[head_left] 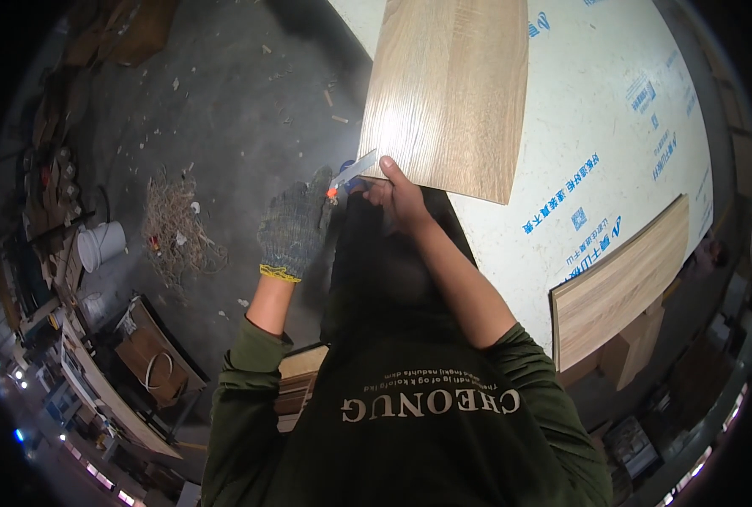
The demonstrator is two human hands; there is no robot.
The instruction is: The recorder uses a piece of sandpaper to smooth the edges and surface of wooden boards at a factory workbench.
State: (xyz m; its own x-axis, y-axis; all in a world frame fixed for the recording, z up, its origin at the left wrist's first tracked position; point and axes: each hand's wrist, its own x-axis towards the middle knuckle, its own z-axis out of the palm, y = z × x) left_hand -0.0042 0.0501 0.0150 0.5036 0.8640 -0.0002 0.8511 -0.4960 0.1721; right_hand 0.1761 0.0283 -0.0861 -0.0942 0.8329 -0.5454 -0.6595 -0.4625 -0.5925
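A grey knitted glove with a yellow cuff covers my left hand (294,221). Its fingers are closed round a flat silver-bladed tool (355,171) with an orange part near the grip; its exact kind is unclear. The blade lies at the near left corner of a wood-grain panel (448,97). My bare right hand (401,196) grips that panel's near edge, thumb on top beside the blade, the other fingers curled partly below. The panel rests on a white sheet-covered stack (511,245) and juts past its left edge.
Another wood-grain panel (617,291) lies at the right edge of the white surface, with cardboard-brown boxes (634,346) below it. On the grey floor at left are a tangle of straw-coloured strands (181,224), a white bucket (101,245) and scattered scraps.
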